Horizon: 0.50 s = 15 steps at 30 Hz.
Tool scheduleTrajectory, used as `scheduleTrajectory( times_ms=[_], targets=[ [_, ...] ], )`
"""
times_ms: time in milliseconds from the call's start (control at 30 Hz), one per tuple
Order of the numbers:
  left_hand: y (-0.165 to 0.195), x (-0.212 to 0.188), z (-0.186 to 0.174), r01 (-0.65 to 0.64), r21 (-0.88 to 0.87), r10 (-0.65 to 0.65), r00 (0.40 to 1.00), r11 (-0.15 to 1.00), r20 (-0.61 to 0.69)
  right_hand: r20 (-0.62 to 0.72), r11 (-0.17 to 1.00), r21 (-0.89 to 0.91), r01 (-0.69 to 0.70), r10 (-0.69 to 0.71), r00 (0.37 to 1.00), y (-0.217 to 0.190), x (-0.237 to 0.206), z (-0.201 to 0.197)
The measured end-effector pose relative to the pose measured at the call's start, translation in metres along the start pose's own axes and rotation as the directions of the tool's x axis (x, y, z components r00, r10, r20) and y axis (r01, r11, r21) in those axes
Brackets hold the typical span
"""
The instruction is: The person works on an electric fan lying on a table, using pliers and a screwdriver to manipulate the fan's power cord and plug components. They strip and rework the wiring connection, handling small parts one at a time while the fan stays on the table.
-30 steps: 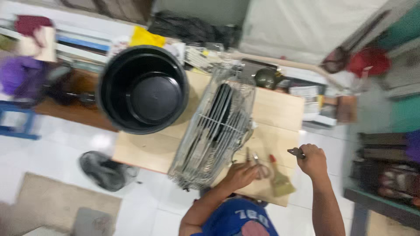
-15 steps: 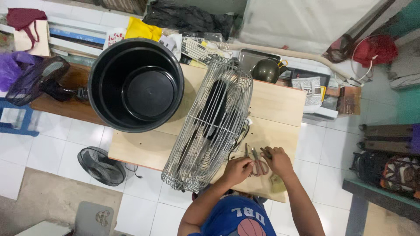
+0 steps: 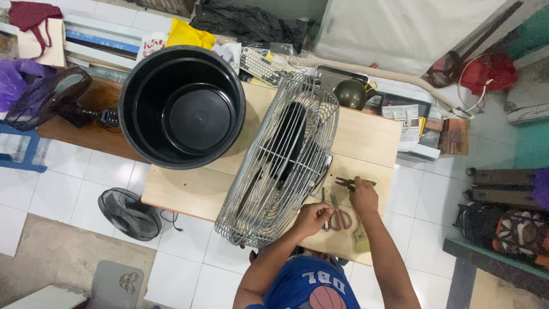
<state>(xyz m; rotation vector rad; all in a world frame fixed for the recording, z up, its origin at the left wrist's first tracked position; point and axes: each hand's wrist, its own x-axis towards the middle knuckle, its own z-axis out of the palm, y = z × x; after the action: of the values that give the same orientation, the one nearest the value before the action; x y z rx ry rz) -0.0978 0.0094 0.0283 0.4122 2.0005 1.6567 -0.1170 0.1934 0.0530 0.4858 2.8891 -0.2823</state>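
Observation:
A large round metal fan cage [image 3: 280, 166] with a dark motor inside lies tilted on the light wooden table [image 3: 366, 137]. My left hand [image 3: 311, 218] sits at the cage's lower right rim, fingers curled round a thin metal tool [image 3: 324, 200]. Red-handled scissors [image 3: 341, 218] lie just right of that hand. My right hand [image 3: 364, 197] reaches a little farther up the table, its fingers closed over the handles of dark pliers [image 3: 346, 183]. A small brush [image 3: 360, 240] lies by my right forearm.
A big black bucket [image 3: 183, 106] stands on the table's left end, touching the cage. A dark kettle [image 3: 351, 94], keyboard [image 3: 260, 66] and clutter lie behind. Small fans sit on the floor [image 3: 128, 214] and on a bench at the left [image 3: 48, 97]. Bags lie at the right.
My right hand came in from the table's right edge to the scissors, then moved up onto the pliers. My left hand stayed at the cage rim. The view shifted.

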Motion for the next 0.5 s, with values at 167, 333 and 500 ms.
scheduleTrajectory(
  times_ms=[167, 333, 500],
  targets=[
    [0.002, 0.006, -0.004, 0.123, -0.066, -0.119, 0.991, 0.99, 0.061, 0.052, 0.997, 0.07, -0.034, 0.03, 0.998, -0.015, 0.0, -0.005],
    [0.002, 0.007, -0.004, 0.117, -0.126, -0.11, 0.992, 0.985, 0.066, -0.119, 0.977, 0.176, 0.121, -0.101, 0.988, -0.017, -0.002, 0.0],
    [0.004, 0.005, -0.002, 0.086, -0.132, -0.081, 0.996, 0.987, 0.044, -0.148, 0.981, 0.142, 0.133, -0.112, 0.983, -0.004, -0.033, 0.012]
  ],
)
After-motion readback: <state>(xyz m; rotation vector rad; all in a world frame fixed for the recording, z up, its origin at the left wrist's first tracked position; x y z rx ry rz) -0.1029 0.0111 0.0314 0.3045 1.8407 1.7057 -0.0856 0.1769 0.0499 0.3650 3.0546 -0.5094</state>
